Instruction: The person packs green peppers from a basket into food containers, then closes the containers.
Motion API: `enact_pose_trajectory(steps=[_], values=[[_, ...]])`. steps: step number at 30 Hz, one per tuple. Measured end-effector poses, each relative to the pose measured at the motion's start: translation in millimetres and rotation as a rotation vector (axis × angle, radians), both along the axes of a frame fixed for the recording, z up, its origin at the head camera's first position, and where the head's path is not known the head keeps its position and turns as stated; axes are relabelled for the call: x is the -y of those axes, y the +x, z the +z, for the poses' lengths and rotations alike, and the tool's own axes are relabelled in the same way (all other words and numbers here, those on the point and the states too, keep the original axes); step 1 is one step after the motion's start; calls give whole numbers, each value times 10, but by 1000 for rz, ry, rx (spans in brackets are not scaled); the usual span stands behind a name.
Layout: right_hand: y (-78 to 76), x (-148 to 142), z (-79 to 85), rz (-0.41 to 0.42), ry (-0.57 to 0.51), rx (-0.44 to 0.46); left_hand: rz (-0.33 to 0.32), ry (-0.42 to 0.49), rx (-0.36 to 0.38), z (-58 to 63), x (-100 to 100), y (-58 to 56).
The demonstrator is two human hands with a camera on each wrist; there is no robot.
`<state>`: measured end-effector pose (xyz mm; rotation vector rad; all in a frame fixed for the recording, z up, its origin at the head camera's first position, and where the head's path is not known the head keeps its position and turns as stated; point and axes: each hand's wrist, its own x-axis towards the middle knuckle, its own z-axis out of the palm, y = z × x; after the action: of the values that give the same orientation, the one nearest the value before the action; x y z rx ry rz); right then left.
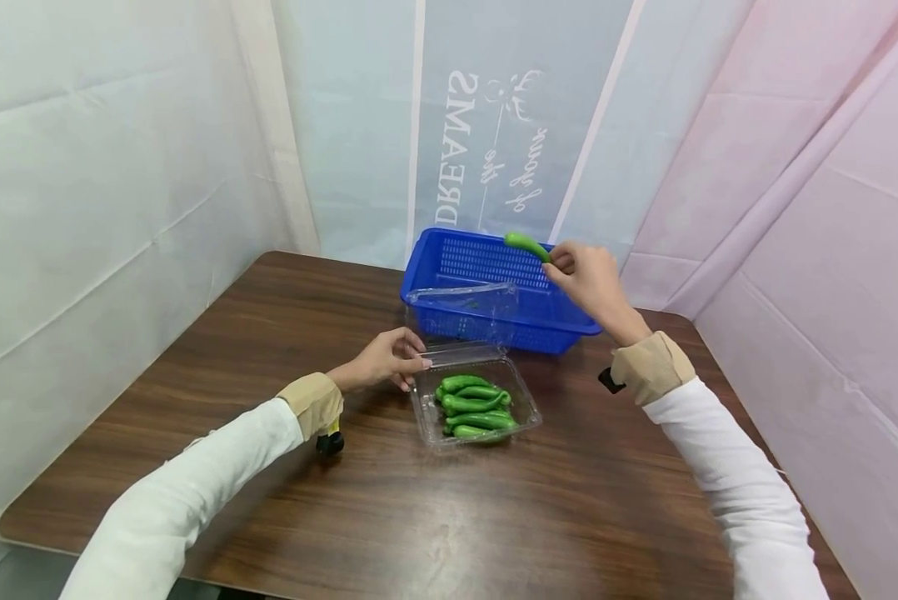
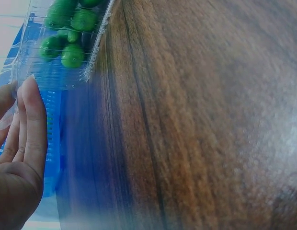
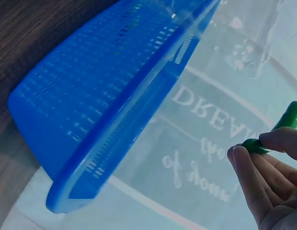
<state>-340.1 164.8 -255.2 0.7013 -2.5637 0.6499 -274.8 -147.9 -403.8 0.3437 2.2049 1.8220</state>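
Observation:
In the head view, my right hand (image 1: 590, 279) pinches one long green chili pepper (image 1: 526, 244) by its end, up over the blue basket (image 1: 494, 332). The right wrist view shows this green chili pepper (image 3: 288, 117) between thumb and fingertips, beside the basket's rim. My left hand (image 1: 385, 358) pinches the back left corner of a clear plastic clamshell box (image 1: 422, 425), near its hinge. Several green chili peppers (image 1: 475, 404) lie inside the box. Its clear lid (image 1: 460, 298) stands raised, leaning toward the basket. In the left wrist view, the thumb and fingers (image 2: 36, 112) meet at the box's corner.
The blue basket with slotted walls stands behind the box on a brown wooden table (image 1: 269, 333). A printed curtain (image 1: 359, 125) hangs right behind the basket, and light cloth walls close off the left and right sides.

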Motion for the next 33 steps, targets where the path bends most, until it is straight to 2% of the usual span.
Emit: enact_pose_trajectory(steps=[8, 15, 23, 27, 33], values=[[275, 81, 48, 97, 35, -69, -13, 0, -16, 10, 16, 1], [434, 155, 19, 179, 108, -92, -16, -4, -10, 9, 13, 8], [558, 214, -78, 283, 134, -69, -16, -7, -24, 23, -7, -26], [598, 264, -170, 319, 195, -57, -14, -6, -24, 14, -1, -28], [649, 326, -323, 332, 298, 25, -24, -5, -16, 6, 8, -11]])
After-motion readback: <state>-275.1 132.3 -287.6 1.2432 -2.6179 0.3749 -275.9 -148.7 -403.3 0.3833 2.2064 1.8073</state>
